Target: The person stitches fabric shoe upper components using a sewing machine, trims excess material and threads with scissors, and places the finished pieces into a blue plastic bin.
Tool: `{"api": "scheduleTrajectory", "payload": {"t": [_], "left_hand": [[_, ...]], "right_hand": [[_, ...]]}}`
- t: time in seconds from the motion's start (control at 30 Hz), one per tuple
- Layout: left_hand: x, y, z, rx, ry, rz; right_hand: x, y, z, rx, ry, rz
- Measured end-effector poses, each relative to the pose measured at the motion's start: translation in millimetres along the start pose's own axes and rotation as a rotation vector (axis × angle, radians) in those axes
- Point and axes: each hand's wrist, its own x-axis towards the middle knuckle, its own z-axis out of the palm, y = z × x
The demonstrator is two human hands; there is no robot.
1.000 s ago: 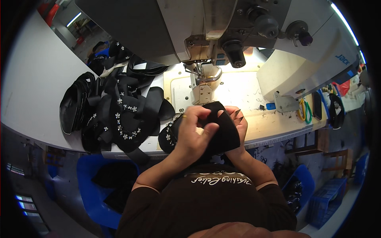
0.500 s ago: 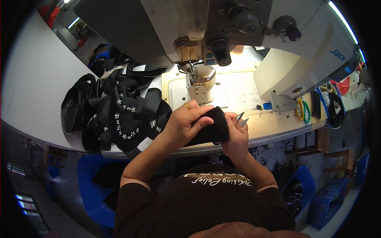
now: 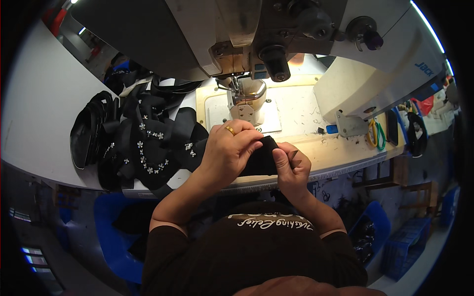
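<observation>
A piece of black fabric (image 3: 259,160) is stretched between my two hands at the front edge of the sewing table, just below the sewing machine's (image 3: 247,114) needle area. My left hand (image 3: 224,153), with a gold ring on one finger, pinches its upper left edge. On the other side my right hand (image 3: 291,172) grips the right edge, thumb on top. Thread snips (image 3: 295,161) are tucked in the right hand, their pointed blades showing between the fingers. The handles of the snips are hidden.
Left of the machine lies a heap of black fabric pieces (image 3: 153,133) with shiny flower-shaped stones, beside stacked black loops (image 3: 94,130). Yellow and green scissor handles (image 3: 379,135), a phone (image 3: 392,126) and a small blue item (image 3: 331,129) sit at right. Blue bins (image 3: 106,237) stand below.
The fabric has been turned and folded smaller between the hands. My right thumb has come up onto its edge, and the snips' blades now lie closer within the fingers.
</observation>
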Motion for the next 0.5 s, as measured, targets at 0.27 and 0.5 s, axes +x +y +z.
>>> {"api": "scheduleTrajectory", "payload": {"t": [0.27,0.5], "left_hand": [[-1.0,7.6,7.7,-0.408,0.026,-0.228],[5.5,-15.7,8.0,-0.575,-0.031,-0.233]], "right_hand": [[5.5,8.1,6.4,-0.094,0.085,-0.149],[13.0,11.1,8.7,-0.043,0.060,-0.191]]}}
